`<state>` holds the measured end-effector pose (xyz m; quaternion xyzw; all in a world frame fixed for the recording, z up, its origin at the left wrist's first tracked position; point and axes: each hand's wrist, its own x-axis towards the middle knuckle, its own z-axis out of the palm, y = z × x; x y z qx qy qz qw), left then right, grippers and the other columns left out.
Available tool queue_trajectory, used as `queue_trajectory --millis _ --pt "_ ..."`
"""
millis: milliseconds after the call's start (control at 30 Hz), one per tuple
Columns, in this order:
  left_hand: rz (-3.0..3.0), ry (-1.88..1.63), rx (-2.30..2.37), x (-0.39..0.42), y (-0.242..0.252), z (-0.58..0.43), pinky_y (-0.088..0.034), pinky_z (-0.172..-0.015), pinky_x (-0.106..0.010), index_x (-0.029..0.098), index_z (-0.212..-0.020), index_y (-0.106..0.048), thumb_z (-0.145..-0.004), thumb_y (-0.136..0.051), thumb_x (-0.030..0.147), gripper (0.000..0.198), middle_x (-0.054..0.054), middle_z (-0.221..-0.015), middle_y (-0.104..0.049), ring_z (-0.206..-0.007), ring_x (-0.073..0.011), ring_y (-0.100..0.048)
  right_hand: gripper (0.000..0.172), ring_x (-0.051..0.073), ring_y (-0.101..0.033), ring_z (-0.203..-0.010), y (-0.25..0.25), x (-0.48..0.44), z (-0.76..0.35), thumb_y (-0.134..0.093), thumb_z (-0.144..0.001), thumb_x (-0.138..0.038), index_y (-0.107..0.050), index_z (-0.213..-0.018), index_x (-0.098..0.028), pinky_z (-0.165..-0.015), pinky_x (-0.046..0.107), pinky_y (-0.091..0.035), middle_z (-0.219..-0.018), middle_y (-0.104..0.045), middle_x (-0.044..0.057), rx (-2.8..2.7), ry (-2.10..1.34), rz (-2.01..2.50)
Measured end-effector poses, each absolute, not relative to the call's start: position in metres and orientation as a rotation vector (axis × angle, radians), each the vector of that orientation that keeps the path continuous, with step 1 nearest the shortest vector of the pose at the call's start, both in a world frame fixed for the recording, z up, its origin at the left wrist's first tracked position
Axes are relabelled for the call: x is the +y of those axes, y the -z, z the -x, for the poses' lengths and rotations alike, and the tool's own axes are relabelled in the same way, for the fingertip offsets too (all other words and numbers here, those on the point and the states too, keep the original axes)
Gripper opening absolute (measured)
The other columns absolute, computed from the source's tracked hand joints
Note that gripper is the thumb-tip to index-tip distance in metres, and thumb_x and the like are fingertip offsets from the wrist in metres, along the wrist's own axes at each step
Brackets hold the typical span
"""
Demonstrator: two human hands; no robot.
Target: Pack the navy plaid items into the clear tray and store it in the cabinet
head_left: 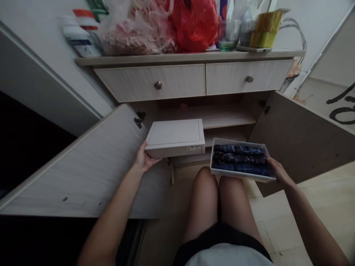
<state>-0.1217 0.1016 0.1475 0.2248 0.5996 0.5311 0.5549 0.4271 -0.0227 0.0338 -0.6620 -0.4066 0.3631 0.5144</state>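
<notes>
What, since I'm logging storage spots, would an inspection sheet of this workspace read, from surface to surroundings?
Surface: cabinet top, crowded with clutter.
Job's things: white box, label on its front; tray holding three dark patterned rolls.
Clutter: clear bag, red bag, white bottle, glass, yellow item.
Hands: left hand grips the white box's left side; right hand grips the tray's right end.
Cables: grey looped strands, upper right; cannot tell whether cable.
Surroundings: left door and right door open; left drawer and right drawer shut.

White box (175,135) in left hand (143,159), tray (235,173) of dark rolls (240,159) in right hand (279,172)
</notes>
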Motion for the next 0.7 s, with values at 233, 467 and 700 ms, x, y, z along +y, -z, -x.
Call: queue_trajectory --millis 233,467,700 --pt "-0.528 -1.210 1.338 0.059 -0.134 0.117 -0.061 -0.080 -0.045 0.023 -0.131 -0.058 -0.094 -0.044 0.049 0.047 -0.012 -0.099 -0.071 -0.090 -0.0282 -0.070 0.043 0.032 -0.068 -0.112 -0.059 -0.013 -0.434 -0.065 -0.075 -0.051 -0.075 -0.107 -0.024 -0.094 0.045 -0.058 -0.114 -0.075 0.006 -0.788 -0.799 1.568" --pt "-0.521 -1.232 1.346 0.036 -0.132 0.104 -0.062 -0.076 -0.041 0.023 -0.134 -0.056 -0.096 -0.043 0.047 0.047 -0.011 -0.110 -0.071 -0.089 -0.0258 -0.069 0.041 0.029 -0.067 -0.114 -0.072 -0.001 -0.425 -0.067 -0.074 -0.047 -0.076 -0.105 -0.022 -0.093 0.041 -0.057 -0.112 -0.076 0.005 -0.816 -0.769 1.519" --pt "-0.521 -1.259 1.332 0.028 -0.126 0.097 -0.060 -0.080 -0.040 0.023 -0.138 -0.055 -0.096 -0.045 0.048 0.050 -0.012 -0.119 -0.070 -0.094 -0.0246 -0.069 0.043 0.027 -0.073 -0.091 -0.073 0.012 -0.418 -0.070 -0.071 -0.047 -0.076 -0.106 -0.022 -0.072 0.036 -0.061 -0.095 -0.078 0.003 -0.738 -0.968 1.489"
